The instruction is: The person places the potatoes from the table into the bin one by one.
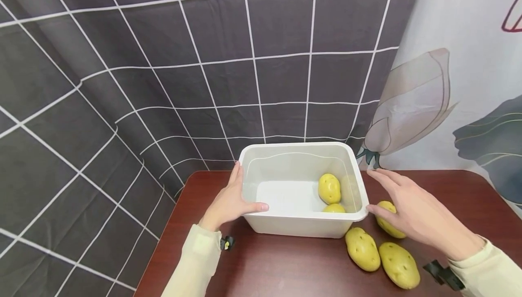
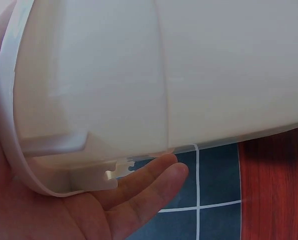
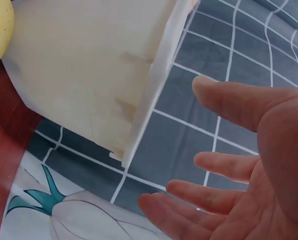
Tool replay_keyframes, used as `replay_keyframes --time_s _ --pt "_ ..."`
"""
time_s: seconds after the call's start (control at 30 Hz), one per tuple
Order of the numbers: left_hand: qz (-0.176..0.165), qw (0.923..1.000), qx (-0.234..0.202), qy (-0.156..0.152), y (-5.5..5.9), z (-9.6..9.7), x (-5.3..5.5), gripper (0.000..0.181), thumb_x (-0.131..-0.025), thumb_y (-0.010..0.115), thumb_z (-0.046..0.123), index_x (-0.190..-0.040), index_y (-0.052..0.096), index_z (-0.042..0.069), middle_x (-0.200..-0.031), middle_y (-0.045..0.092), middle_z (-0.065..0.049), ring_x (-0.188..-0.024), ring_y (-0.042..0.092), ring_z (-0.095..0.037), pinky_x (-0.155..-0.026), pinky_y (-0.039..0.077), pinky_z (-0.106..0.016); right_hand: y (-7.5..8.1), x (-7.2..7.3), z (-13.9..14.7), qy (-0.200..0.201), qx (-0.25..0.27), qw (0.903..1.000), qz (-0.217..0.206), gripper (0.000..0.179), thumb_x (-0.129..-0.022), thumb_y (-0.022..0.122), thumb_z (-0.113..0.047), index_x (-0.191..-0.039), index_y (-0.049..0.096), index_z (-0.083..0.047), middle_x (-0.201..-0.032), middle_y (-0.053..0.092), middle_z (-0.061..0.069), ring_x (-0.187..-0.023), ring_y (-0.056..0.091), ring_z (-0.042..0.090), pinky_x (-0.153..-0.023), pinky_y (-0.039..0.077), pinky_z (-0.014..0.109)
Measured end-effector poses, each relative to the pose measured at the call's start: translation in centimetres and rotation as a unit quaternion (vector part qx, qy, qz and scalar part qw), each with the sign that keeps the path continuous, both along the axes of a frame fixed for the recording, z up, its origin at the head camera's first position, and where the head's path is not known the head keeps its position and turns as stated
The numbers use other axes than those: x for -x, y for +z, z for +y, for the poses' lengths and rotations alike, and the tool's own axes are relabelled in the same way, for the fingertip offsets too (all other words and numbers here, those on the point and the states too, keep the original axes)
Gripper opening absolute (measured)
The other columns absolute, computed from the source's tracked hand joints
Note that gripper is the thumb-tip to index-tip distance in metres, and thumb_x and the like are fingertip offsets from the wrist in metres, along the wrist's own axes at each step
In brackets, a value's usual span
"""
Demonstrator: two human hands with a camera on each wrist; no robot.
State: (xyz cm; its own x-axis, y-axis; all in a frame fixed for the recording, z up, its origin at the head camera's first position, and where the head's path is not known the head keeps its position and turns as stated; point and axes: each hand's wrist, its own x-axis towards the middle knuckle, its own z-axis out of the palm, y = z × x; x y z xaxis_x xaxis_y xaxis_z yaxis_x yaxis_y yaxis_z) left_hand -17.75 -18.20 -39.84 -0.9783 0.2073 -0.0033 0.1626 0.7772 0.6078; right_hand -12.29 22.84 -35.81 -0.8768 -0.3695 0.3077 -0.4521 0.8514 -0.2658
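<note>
A white plastic bin [image 1: 285, 227] stands on the table with two yellow potatoes inside at its right end, one [image 1: 329, 189] in plain sight and the other [image 1: 334, 208] partly hidden by the front wall. My left hand [image 1: 230, 202] grips the bin's left end, thumb over the front rim and fingers along the outside. In the left wrist view its fingers [image 2: 153, 190] reach beneath the rim. Beside the right end, my right hand [image 1: 416, 211] is held with fingers spread and nothing in it. The right wrist view shows a gap between that hand [image 3: 238, 175] and the bin's rim.
Three more potatoes lie on the reddish-brown table [image 1: 302, 270] right of the bin: one [image 1: 362, 249] near its front corner, another [image 1: 398, 265] beside that, a third [image 1: 389, 219] partly behind my right hand. A dark gridded cloth [image 1: 281, 79] hangs behind, with a floral white cloth [image 1: 469, 75] at right.
</note>
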Motion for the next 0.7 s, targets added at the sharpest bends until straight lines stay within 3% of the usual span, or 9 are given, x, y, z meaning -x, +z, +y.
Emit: replay_keyframes --time_s 0.27,0.53,0.7 --pt "0.002 1.0 0.0 -0.001 -0.1 0.0 0.1 0.139 -0.065 0.083 0.068 -0.162 0.003 0.009 -0.169 -0.001 0.003 -0.121 0.059 -0.038 -0.097 0.049 -0.049 -1.5 -0.9 1.2 -0.028 0.01 0.9995 -0.009 0.078 -0.081 0.085 -0.033 -0.142 0.05 0.001 -0.137 0.051 0.027 -0.121 0.049 0.047 -0.09 0.043 0.065" --pt "0.006 1.0 0.002 0.002 -0.2 0.1 0.1 0.136 -0.066 0.086 0.062 -0.162 0.005 0.008 -0.169 -0.001 0.003 -0.124 0.057 -0.035 -0.098 0.048 -0.049 -3.9 -2.6 1.7 -0.033 0.028 0.999 0.01 0.078 -0.075 0.089 -0.027 -0.14 0.052 -0.002 -0.137 0.052 0.025 -0.121 0.049 0.045 -0.088 0.042 0.06" --pt "0.007 0.9999 0.006 0.004 -0.2 0.0 0.1 0.139 -0.065 0.084 0.067 -0.162 0.005 0.008 -0.169 0.0 0.003 -0.124 0.057 -0.033 -0.098 0.049 -0.048 -5.6 -3.2 1.8 -0.039 0.046 0.9981 0.015 0.079 -0.073 0.09 -0.025 -0.139 0.052 -0.002 -0.137 0.051 0.026 -0.121 0.048 0.046 -0.09 0.039 0.06"
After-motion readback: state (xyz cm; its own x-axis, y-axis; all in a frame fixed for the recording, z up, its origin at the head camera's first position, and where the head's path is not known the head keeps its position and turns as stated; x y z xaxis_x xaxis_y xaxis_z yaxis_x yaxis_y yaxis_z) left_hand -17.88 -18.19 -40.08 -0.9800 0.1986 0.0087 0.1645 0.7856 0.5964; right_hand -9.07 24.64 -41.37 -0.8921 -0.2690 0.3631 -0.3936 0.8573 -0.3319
